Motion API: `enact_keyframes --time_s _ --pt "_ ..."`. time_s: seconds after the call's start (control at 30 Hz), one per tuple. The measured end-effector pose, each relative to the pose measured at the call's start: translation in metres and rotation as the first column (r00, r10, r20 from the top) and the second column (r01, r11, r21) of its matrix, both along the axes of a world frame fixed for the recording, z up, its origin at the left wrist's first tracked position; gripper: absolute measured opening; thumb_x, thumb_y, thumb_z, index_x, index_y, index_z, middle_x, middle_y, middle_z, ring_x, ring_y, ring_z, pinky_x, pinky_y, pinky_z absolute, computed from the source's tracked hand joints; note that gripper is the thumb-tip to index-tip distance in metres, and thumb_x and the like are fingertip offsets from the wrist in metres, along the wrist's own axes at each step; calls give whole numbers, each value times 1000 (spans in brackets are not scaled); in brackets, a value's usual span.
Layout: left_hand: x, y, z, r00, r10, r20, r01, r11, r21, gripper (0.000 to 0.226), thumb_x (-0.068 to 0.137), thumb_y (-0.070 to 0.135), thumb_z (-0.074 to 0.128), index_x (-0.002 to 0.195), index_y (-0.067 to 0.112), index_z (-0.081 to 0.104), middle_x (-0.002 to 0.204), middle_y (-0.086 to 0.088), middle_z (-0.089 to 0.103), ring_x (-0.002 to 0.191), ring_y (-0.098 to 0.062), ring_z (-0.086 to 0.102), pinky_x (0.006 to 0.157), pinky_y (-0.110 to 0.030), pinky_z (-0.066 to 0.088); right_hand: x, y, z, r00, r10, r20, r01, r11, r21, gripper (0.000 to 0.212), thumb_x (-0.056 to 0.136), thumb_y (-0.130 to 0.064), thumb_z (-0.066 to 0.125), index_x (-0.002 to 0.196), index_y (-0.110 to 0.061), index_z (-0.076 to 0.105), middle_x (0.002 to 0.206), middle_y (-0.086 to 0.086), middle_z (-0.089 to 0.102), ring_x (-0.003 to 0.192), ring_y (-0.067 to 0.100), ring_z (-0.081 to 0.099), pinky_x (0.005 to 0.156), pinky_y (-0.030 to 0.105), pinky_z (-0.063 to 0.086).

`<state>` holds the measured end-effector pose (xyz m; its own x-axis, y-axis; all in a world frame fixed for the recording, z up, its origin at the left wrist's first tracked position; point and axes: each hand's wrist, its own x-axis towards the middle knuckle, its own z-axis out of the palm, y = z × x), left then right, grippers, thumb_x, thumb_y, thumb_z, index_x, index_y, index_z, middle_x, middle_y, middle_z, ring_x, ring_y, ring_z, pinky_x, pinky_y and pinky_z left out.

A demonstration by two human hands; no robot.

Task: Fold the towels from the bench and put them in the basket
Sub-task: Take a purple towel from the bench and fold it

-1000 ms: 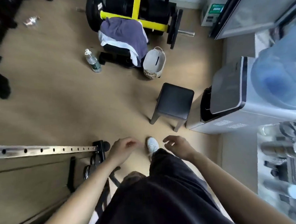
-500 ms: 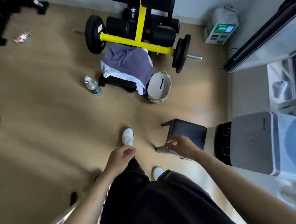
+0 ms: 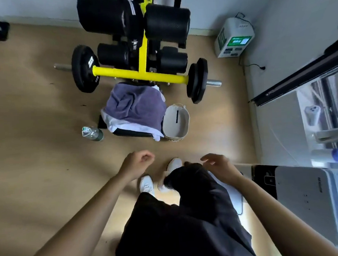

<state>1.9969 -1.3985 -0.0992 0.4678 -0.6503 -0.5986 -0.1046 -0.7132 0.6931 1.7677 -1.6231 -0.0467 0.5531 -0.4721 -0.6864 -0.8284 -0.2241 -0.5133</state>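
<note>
I'm on the approach: my left hand [image 3: 137, 162] loosely curled, right hand [image 3: 219, 165] half-spread, both empty. Next, grab the purple towel [image 3: 135, 108] draped over the bench's [image 3: 133, 133] near end, touching the basket [image 3: 176, 120].

Tan wood-look floor [image 3: 38, 165], running up to the pale wall. Directly on it: black bench [image 3: 133, 133] on a yellow-framed weight machine [image 3: 141, 74], draped with a purple towel [image 3: 135, 108] over a white towel [image 3: 136, 127]. Just right of the bench, touching the hanging towel edge, an empty woven basket [image 3: 176, 121] with pale lining. Left of the bench, a plastic water bottle [image 3: 93, 133], lying tilted. Nearer, two white shoes [image 3: 147, 185].
</note>
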Motion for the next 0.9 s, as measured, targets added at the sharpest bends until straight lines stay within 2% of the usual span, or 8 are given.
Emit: enact_keyframes --time_s 0.17,0.27,0.33,0.47,0.6,0.73,0.83,0.9 --pt "42 -75 -26 1000 20 -24 -19 999 44 11 92 28 68 96 25 77 100 10 77 99 -11 70 95 -34 53 51 -62 -34 999 -40 -5 40 999 24 18 86 -29 63 93 -44 68 90 -10 73 78 7 65 77 27 50" --pt "70 -108 -70 996 95 -2 -94 991 91 17 80 47 60 83 35 72 96 11 77 97 -14 72 94 -41 55 96 -94 -71 1000 6 -5 -6 998 69 18 87 -22 64 96 -37 71 87 -13 71 80 7 64 82 25 49" --pt "90 -124 -100 992 122 32 -125 981 149 9 83 43 60 80 39 67 95 14 76 98 -13 71 92 -37 55 131 -115 -104 996 91 -17 -89 990 107 16 89 -19 65 101 -27 73 86 -12 67 82 12 62 80 23 45" --pt "122 -139 -143 953 269 142 -293 937 192 11 93 22 66 101 21 74 101 5 76 100 -19 71 88 -35 54 208 -140 -157 958 284 -24 -277 947 161 19 91 -17 62 107 -22 71 96 -6 64 95 16 61 79 21 40" --pt "158 -135 -182 890 327 319 -390 908 156 33 88 19 71 120 12 70 109 -7 73 99 -30 68 87 -43 55 284 -142 -206 934 358 16 -356 923 149 13 89 -24 67 102 -26 68 91 -7 64 90 18 61 88 31 51" --pt "198 -124 -223 788 219 576 -370 916 157 57 82 27 80 132 9 59 126 -15 65 111 -40 59 87 -50 53 340 -127 -254 911 407 69 -410 911 45 43 86 -23 72 127 -19 61 117 0 61 95 15 58 76 13 46" --pt "222 -116 -245 780 55 623 -286 918 276 57 76 32 83 126 13 63 126 -15 64 112 -42 57 86 -51 51 375 -107 -280 846 528 78 -522 849 -77 62 83 -27 73 140 -19 50 133 6 48 121 25 46 97 30 39" --pt "231 -108 -257 748 -10 664 -239 929 283 41 77 29 83 112 13 68 114 -13 66 106 -41 59 83 -50 50 387 -95 -298 833 550 59 -540 831 -134 70 79 -31 76 143 -24 48 137 6 44 124 29 41 98 33 38"
